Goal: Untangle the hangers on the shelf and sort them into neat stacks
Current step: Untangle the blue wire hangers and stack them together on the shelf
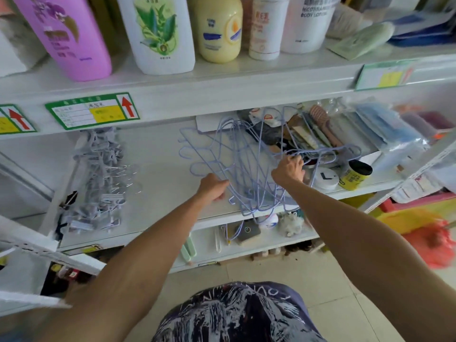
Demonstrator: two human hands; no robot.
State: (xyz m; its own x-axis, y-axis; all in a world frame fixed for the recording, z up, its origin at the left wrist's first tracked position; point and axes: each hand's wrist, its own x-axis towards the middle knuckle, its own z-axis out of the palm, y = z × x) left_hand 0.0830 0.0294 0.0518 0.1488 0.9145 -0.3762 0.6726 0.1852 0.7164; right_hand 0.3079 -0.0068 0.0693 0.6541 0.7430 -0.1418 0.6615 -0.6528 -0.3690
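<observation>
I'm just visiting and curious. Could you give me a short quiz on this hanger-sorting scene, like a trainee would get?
1. True or false: the left grip and right grip both hold the lilac wire hangers.
2. What lies left of them on the same shelf? A grey clip hangers; B towels; C shoes.
3. Fill in: the yellow can stands to the ___ of the right grip.
Key: 1 true; 2 A; 3 right.

We find open passage on the bare shelf board (158, 166) between the grey clip hangers (101, 178) and the blue wire hangers (243, 154). Packets (311, 137) and a yellow can (355, 175) block the right.
</observation>
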